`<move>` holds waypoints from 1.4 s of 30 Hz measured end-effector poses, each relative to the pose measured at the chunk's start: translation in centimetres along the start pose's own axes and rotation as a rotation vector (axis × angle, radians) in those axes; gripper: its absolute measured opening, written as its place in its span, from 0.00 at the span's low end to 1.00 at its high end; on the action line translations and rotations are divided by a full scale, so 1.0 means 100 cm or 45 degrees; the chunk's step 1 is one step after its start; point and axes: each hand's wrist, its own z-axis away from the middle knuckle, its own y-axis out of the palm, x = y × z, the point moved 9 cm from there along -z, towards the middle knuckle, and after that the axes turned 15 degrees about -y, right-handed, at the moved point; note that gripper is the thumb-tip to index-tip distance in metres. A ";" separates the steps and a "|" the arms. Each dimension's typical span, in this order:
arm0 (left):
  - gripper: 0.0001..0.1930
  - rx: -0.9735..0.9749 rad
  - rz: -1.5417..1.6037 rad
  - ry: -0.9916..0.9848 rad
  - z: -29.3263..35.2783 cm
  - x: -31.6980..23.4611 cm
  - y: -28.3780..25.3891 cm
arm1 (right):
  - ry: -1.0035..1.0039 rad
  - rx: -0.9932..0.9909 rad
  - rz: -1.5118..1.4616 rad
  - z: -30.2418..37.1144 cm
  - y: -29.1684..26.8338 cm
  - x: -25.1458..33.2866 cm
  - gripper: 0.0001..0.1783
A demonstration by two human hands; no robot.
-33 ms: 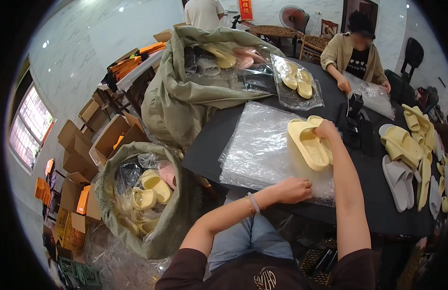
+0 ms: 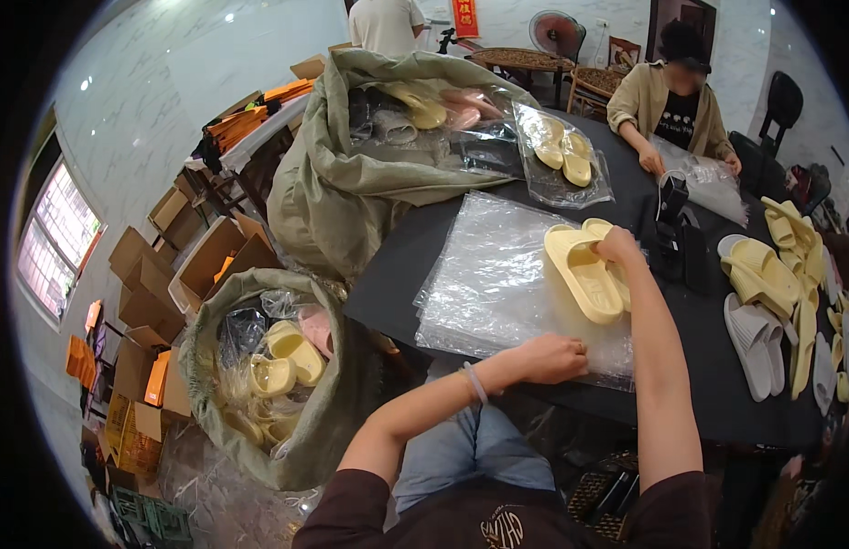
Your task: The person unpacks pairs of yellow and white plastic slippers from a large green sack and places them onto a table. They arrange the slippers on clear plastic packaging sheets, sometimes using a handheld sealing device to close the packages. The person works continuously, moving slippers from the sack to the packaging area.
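My right hand (image 2: 616, 245) grips a pair of pale yellow slippers (image 2: 584, 279) by the strap end, over a stack of clear plastic bags (image 2: 484, 265) on the black table. One slipper lies in front and mostly covers the other. My left hand (image 2: 554, 359) is at the stack's near edge, its fingers curled in at the opening side of the bags; whether they pinch a bag's edge is hard to make out. Beyond the stack lies a bagged pair of yellow slippers (image 2: 566, 154).
A large green woven sack (image 2: 328, 183) with bagged slippers leans at the table's far left; a smaller sack (image 2: 200, 366) stands on the floor. Loose yellow and grey slippers (image 2: 754, 343) line the right side. Across the table, a person (image 2: 681, 101) handles clear bags. Cardboard boxes (image 2: 140, 274) stand left.
My left hand has shifted very slightly to the left along the near edge of the bags. My right hand and the slippers stay in place.
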 end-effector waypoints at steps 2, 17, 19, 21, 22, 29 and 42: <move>0.07 0.015 0.025 -0.098 0.006 0.016 -0.023 | 0.014 0.009 -0.005 0.000 0.000 0.001 0.28; 0.35 -0.340 -0.463 -1.199 0.094 0.169 -0.068 | -0.207 -0.296 0.161 0.027 0.008 0.012 0.15; 0.35 -0.366 -0.436 -1.186 0.093 0.170 -0.066 | -0.306 -0.566 0.173 0.039 0.020 0.007 0.16; 0.35 -0.371 -0.409 -1.174 0.093 0.168 -0.068 | -0.314 -0.632 0.123 0.051 0.018 0.011 0.17; 0.35 -0.369 -0.418 -1.187 0.096 0.169 -0.070 | -0.296 -0.602 0.109 0.050 0.019 0.013 0.16; 0.34 -0.385 -0.499 -1.137 0.091 0.169 -0.069 | -0.485 -0.801 -0.156 0.065 -0.014 0.081 0.11; 0.33 -0.416 -0.451 -1.131 0.091 0.166 -0.073 | -0.319 -0.321 0.048 0.080 0.032 0.077 0.14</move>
